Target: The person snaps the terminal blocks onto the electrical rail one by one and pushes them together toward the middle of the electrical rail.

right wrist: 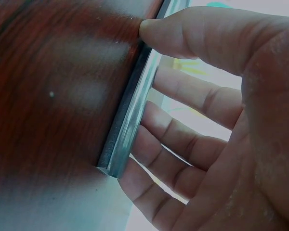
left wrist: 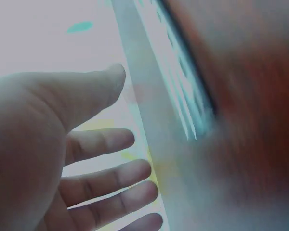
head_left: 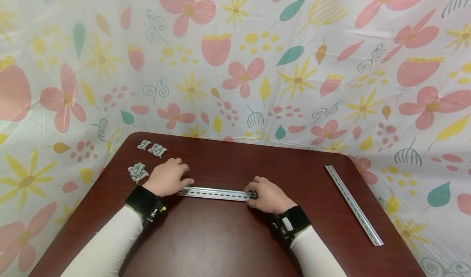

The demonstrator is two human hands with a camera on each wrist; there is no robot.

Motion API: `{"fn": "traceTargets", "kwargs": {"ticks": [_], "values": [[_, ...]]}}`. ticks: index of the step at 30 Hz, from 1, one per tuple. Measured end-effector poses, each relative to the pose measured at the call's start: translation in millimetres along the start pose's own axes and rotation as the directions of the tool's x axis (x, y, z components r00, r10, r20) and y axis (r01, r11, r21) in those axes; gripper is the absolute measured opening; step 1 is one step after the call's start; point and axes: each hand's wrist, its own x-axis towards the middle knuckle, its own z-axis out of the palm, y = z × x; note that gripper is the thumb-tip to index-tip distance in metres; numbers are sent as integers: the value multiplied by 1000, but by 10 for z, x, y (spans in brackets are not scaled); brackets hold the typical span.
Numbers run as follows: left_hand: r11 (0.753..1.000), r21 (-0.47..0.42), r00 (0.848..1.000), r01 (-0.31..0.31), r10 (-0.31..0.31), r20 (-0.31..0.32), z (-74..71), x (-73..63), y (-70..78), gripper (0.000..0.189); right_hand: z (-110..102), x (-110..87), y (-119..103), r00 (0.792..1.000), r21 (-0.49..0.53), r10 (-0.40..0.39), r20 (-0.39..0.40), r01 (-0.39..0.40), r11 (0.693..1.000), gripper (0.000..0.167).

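A slotted metal DIN rail [head_left: 217, 193] lies crosswise on the table in front of the person. My right hand [head_left: 270, 196] holds its right end, thumb on the near edge and fingers along the far edge. The right wrist view shows that rail end [right wrist: 127, 115] between thumb and fingers. A small dark spot shows beside the right fingertips in the head view. My left hand [head_left: 167, 177] is by the rail's left end, its fingers loosely spread. In the left wrist view the left hand [left wrist: 86, 149] has nothing in its grasp, and the blurred rail [left wrist: 178, 72] is apart from the fingertips.
A second slotted rail [head_left: 354, 205] lies slanted on the right side of the dark red table [head_left: 206, 244]. Small grey terminal-block-like pieces [head_left: 138, 172] form a pile at the left, with more pieces [head_left: 158, 150] behind them. A flowered curtain [head_left: 235, 64] hangs behind the table.
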Motion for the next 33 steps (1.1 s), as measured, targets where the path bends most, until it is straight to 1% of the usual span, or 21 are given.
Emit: {"fn": "traceTargets", "kwargs": {"ticks": [4,7,9,12,17,20,23,28,33], "values": [[996,13,996,92,-92,-8,-82,-32,-220,45,-8,-9,-15,1000,-1,3,-2,-3,1000,21],[984,38,985,173,-174,9,-128,-65,-391,48,-6,-17,-27,1000,1,7,-3,-7,1000,20],[973,53,974,225,-227,27,-167,-93,-487,52,-9,-23,-33,1000,3,12,0,-12,1000,20],[952,59,951,301,-304,53,-213,-138,-624,58,-8,-26,-36,1000,3,15,4,-15,1000,20],[919,4,914,395,-393,97,-280,-226,-800,64,-3,-23,-21,1000,-9,10,-1,-10,1000,21],[902,-21,896,432,-426,130,-285,-267,-882,63,-9,-18,-21,1000,-11,9,-1,-9,1000,22],[894,-23,885,448,-440,149,-283,-289,-922,63,-14,-16,-26,1000,-5,16,2,-16,1000,22],[892,-25,883,451,-442,161,-257,-288,-955,60,-22,-19,-37,1000,-3,20,0,-20,1000,23],[901,-24,891,433,-423,163,-243,-292,-979,50,-17,-20,-38,1000,-6,20,2,-20,1000,23]]}}
